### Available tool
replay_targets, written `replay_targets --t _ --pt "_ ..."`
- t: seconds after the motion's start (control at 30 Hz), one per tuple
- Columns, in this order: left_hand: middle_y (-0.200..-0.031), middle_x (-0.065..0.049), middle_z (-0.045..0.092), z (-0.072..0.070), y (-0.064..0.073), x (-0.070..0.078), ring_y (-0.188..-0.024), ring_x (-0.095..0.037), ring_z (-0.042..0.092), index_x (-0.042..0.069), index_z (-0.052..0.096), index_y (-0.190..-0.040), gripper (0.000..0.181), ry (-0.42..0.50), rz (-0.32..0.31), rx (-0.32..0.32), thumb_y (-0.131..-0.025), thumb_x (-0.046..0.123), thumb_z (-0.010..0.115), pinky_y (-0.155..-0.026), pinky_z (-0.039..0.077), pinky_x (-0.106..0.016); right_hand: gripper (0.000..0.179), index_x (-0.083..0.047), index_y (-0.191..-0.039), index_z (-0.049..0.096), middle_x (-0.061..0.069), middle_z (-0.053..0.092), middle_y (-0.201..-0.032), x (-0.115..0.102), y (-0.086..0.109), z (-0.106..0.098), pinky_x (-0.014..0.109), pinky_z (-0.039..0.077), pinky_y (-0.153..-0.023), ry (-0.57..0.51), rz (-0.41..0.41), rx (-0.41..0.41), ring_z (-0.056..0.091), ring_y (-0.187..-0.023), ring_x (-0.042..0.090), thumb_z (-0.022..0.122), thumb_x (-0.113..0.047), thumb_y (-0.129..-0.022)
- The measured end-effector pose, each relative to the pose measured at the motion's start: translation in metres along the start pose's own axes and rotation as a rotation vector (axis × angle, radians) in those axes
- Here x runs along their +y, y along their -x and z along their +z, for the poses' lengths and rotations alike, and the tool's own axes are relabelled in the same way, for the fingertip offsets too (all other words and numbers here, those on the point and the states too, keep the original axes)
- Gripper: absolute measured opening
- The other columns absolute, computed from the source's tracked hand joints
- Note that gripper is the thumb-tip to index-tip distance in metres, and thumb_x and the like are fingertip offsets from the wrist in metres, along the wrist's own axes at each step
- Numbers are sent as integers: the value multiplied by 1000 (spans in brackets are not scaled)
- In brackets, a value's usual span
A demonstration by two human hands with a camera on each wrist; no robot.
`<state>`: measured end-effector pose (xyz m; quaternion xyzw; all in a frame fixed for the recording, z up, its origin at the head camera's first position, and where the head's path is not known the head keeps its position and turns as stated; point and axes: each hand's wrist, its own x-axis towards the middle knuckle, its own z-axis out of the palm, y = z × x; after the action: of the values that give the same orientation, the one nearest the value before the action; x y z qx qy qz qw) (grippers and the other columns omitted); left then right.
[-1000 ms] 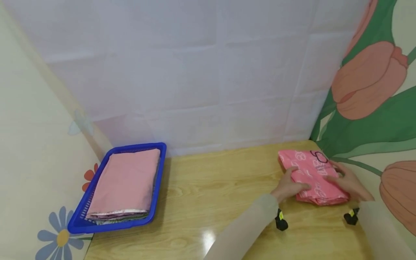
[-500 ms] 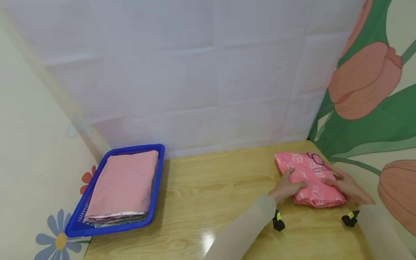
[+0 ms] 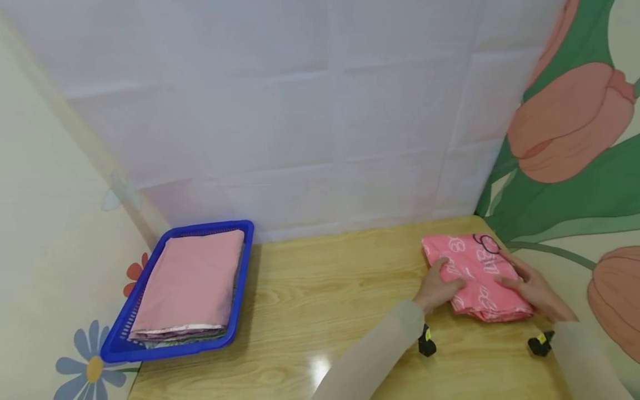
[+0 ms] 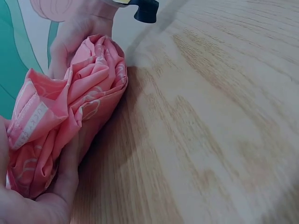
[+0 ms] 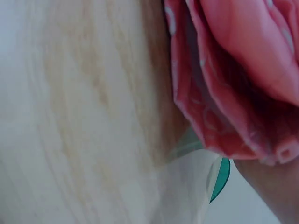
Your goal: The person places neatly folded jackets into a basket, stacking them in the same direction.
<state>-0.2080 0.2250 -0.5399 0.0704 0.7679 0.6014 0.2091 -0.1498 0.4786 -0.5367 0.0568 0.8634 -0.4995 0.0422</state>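
Observation:
A folded pink cloth (image 3: 477, 278) with white lettering and a black loop motif lies at the right of the table. My left hand (image 3: 437, 288) grips its left edge, thumb on top; in the left wrist view that hand (image 4: 51, 200) has thumb and fingers round the bundled end. On the opposite edge, my right hand (image 3: 537, 289) holds the cloth with its thumb over the top; the fingers below are hidden. Close up in the left wrist view, the cloth (image 4: 98, 88) shows loose layers and a white printed strip. Its layered end (image 5: 219, 107) fills the upper right of the right wrist view.
A blue plastic basket (image 3: 234, 328) stands at the table's left, holding a stack of folded cloths with a plain pink one (image 3: 192, 278) on top. Wood-grain table (image 3: 325, 289) lies between basket and hands. A white sheet (image 3: 300, 111) hangs behind; a tulip-patterned wall (image 3: 575, 211) borders the right.
My left hand and the pink cloth have shifted slightly to the left. Both hands keep their hold, and the basket stays where it was.

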Motion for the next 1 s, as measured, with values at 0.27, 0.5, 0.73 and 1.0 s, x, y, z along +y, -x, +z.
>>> replay_targets --t 0.27,0.5,0.73,1.0 --pt "-158 2 55 -12 3 10 -136 -23 58 38 49 -155 80 -31 20 9 -85 23 86 -115 50 -45 82 -20 -172 8 41 6 -170 -13 -5 2 9 47 -80 4 -50 21 24 -144 67 61 -30 -110" --pt "-156 1 56 -21 4 16 -122 -19 65 39 45 -157 88 -44 35 2 -84 17 89 -109 55 -41 81 -27 -173 13 46 12 -166 -15 -4 1 18 57 -80 -45 -57 37 57 -118 6 62 -26 -109" --pt "-142 2 62 -30 7 21 -90 -10 65 42 50 -150 88 17 43 -9 -79 9 91 -92 61 -34 79 -32 -173 12 47 14 -161 -22 2 3 24 61 -78 -140 -69 19 54 -102 -15 59 -20 -110" --pt "-148 -2 58 -57 6 24 -125 -15 62 37 44 -154 90 -41 154 -98 -82 16 93 -112 51 -35 81 -40 -172 11 43 2 -169 -38 1 9 24 62 -79 -241 -47 -18 57 -102 -14 59 -19 -110"
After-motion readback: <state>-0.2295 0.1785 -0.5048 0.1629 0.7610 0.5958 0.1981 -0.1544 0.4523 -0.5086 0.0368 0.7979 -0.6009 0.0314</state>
